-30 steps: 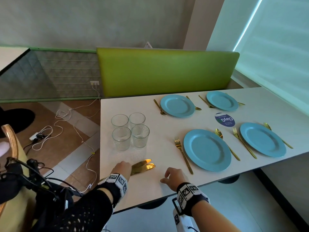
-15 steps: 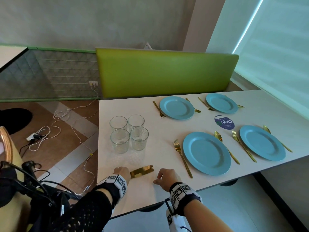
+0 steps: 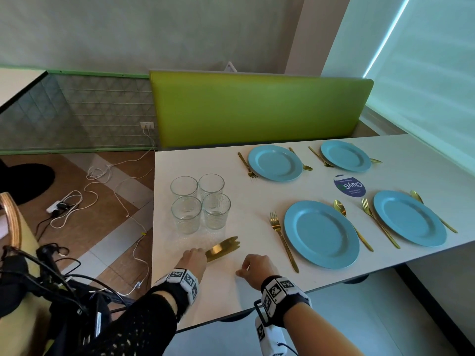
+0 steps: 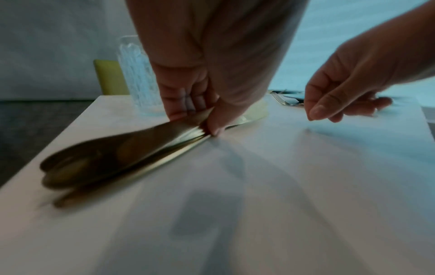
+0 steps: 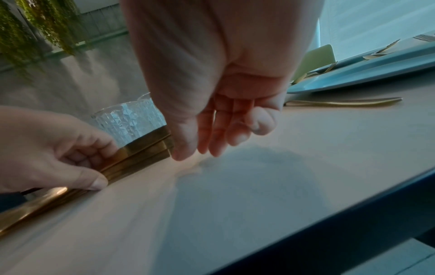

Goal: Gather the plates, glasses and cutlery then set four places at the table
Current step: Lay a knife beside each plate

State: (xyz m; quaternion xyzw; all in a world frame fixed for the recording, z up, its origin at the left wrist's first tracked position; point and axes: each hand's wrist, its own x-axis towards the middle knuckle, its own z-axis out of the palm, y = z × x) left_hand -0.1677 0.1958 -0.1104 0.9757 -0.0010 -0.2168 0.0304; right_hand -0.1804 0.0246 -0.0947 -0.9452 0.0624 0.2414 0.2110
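My left hand (image 3: 194, 258) grips a bundle of gold knives (image 3: 223, 249) by the handles, low over the white table (image 3: 257, 294) near its front left. In the left wrist view the thumb and fingers (image 4: 195, 104) pinch the knives (image 4: 117, 160). My right hand (image 3: 253, 265) hovers just right of the blades, its fingers (image 5: 223, 134) loosely bent and empty. Several clear glasses (image 3: 200, 201) stand clustered behind the knives. Several blue plates (image 3: 321, 233) lie to the right, each with a gold fork (image 3: 282, 237) and spoon (image 3: 341, 209) beside it.
A round blue sticker (image 3: 349, 185) sits between the plates. A green bench back (image 3: 257, 109) runs along the table's far side. White cables and a power strip (image 3: 61, 205) lie on the floor at left. A chair back (image 3: 12, 219) stands at my near left.
My left hand has kept its hold on the knives and squared the fanned blades closer together. My right hand has drifted a little left, nearer the blades.
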